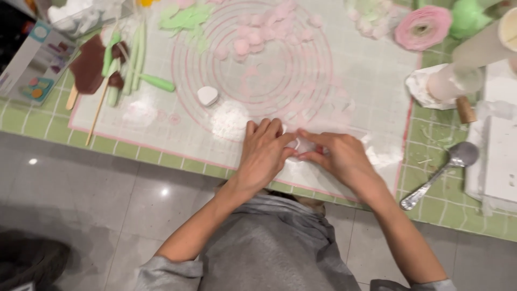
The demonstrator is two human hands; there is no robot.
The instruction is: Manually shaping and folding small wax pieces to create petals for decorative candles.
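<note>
Piece under my fingers: a small, pale, whitish-pink piece of paste, soft-looking and mostly hidden by my hands; only a rounded scrap shows.
Where it lies: on the baking mat, close to the mat's near edge, a little right of its middle.
Its axis: too much is covered for me to tell its long axis or which way it points.
My left hand: flat on the mat, fingers together and stretched toward the far edge, fingertips touching the piece from its left.
My right hand: thumb and forefinger drawn together, pinching the piece from its right.
Left of the mat: a printed box at the left edge of the green checked tabletop; beside it a brown lolly shape on a stick, then green paste rolls.
Middle of the mat: a small white heart cutter and a heap of white powder, just left of my left hand; pink paste discs toward the far edge.
Right side: a pink ruffled flower at the far right corner, a rolling pin, a metal spoon near the tabletop's near edge, a white foam block.
In the way: nothing but my own hands covers the piece.
</note>
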